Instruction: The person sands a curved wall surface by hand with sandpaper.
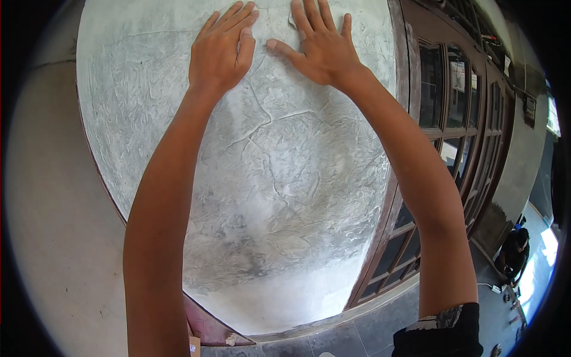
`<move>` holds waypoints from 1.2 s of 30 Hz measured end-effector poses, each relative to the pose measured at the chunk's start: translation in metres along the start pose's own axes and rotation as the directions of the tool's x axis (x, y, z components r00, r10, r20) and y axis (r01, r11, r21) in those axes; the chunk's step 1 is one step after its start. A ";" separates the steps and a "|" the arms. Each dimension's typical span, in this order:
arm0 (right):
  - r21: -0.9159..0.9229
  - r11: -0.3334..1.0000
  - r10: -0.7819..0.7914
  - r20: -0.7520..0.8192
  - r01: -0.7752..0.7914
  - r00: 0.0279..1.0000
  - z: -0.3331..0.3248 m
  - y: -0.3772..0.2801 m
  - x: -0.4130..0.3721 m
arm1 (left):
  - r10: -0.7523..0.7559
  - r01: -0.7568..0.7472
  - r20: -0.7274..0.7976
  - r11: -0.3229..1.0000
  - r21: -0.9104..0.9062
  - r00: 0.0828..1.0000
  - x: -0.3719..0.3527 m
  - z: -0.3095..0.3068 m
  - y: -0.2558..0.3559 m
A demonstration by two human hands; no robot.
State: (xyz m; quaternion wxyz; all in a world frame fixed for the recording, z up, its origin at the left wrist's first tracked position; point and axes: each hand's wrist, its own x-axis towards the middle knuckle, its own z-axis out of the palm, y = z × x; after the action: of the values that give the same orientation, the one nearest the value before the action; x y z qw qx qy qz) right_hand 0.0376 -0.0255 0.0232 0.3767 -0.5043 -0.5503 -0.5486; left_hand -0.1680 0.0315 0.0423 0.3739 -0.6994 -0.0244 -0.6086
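Has left hand (pixel 220 52), fingers nearly together, and right hand (pixel 324 50), fingers spread, against cracked plaster wall (pixel 291 160), left of paned wooden door (pixel 457 89). Can't see palms; loses some right fingertips past top edge.

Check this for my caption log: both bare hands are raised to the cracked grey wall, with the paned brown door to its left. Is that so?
The side is wrong: the head view shows the paned brown door right of the cracked grey wall. The left hand and right hand are indeed raised to the wall.
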 end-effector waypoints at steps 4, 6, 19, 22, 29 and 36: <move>-0.048 0.994 -0.098 -0.001 0.097 0.995 -0.003 -0.011 -0.085 | -0.004 0.004 -0.004 1.000 0.024 1.000 -0.001 0.003 0.000; -0.034 0.995 -0.101 -0.072 0.098 0.992 0.003 -0.001 -0.037 | -0.012 0.012 -0.011 0.999 0.030 1.000 0.003 0.004 0.001; -0.009 1.000 -0.004 -0.069 0.004 0.998 0.008 -0.002 -0.011 | 0.022 -0.022 0.001 0.998 0.051 1.000 0.001 0.002 -0.001; 0.013 1.000 0.027 -0.088 -0.026 0.996 0.004 -0.014 -0.014 | 0.029 -0.029 0.003 0.999 0.030 1.000 0.000 0.003 -0.001; 0.019 0.998 -0.058 -0.081 0.060 0.995 0.006 -0.017 -0.022 | 0.035 -0.035 -0.025 0.999 0.008 0.999 0.002 0.000 0.000; 0.025 0.999 -0.049 0.031 0.048 0.998 0.000 -0.037 -0.077 | 0.024 -0.024 -0.011 0.999 -0.022 1.000 -0.003 0.004 -0.006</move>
State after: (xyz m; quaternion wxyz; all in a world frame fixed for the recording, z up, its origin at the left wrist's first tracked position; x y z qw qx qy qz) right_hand 0.0179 -0.0323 -0.0594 0.3607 -0.4946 -0.5751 -0.5428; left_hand -0.1683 0.0397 0.0429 0.3735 -0.7004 -0.0070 -0.6082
